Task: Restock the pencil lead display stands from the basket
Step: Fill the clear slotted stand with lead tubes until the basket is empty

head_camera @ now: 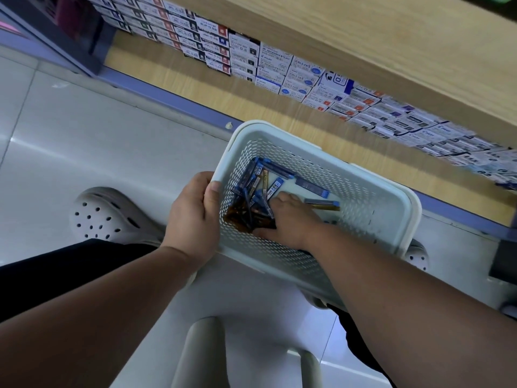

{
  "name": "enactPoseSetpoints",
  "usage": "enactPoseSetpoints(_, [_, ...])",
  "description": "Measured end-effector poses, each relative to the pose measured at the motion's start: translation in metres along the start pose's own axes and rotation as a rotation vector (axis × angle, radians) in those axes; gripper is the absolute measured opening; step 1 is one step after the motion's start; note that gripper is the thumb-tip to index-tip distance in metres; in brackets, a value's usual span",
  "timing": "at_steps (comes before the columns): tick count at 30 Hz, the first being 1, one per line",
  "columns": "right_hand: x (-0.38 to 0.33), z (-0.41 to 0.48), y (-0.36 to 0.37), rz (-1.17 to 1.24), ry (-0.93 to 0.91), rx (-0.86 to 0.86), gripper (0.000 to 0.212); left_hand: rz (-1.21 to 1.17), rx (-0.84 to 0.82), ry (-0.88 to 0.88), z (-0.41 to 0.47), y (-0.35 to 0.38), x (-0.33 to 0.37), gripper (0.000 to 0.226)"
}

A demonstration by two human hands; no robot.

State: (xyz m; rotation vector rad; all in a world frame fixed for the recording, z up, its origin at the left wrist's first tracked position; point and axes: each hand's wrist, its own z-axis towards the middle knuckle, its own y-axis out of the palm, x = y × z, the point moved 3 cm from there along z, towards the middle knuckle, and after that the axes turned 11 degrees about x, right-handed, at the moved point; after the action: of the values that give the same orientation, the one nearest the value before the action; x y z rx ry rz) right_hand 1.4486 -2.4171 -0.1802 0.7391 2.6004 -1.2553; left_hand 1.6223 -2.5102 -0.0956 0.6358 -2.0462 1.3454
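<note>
Left hand [193,217] clamps the basket [363,175] rim, centre frame; right hand [288,219] rests among lead cases [275,187], fingers buried, grip unclear. Best gather same-coloured cases, basket level

We see a matt white perforated plastic basket [363,191], a smooth wood-grain shelf [195,88], glossy pale floor tiles [84,141] and printed cardboard boxes [271,60].

Blue lead cases [275,189] in tilted white basket [363,197]

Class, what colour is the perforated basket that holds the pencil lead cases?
White, perhaps very pale grey; the basket shows best in the head view.
</note>
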Motion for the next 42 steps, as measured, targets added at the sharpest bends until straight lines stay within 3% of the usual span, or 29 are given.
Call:
enactPoseSetpoints(5, [-0.005, 0.002, 0.009, 0.070, 0.008, -0.004, 0.063, -0.009, 0.016, 0.011, 0.000, 0.001, 0.000, 0.018])
enactPoseSetpoints(17, [-0.007, -0.003, 0.017, 0.155, 0.056, 0.044, 0.061, -0.024, 0.030, 0.016, 0.000, 0.002, -0.002, 0.027])
enactPoseSetpoints(30, [-0.010, 0.004, 0.020, 0.226, 0.028, -0.025, 0.035, -0.032, 0.025, 0.039, 0.002, 0.002, -0.003, 0.030])
enactPoseSetpoints(42, [-0.021, 0.009, 0.026, 0.283, 0.044, -0.076, 0.044, -0.047, 0.012, 0.067, 0.004, 0.003, -0.004, 0.029])
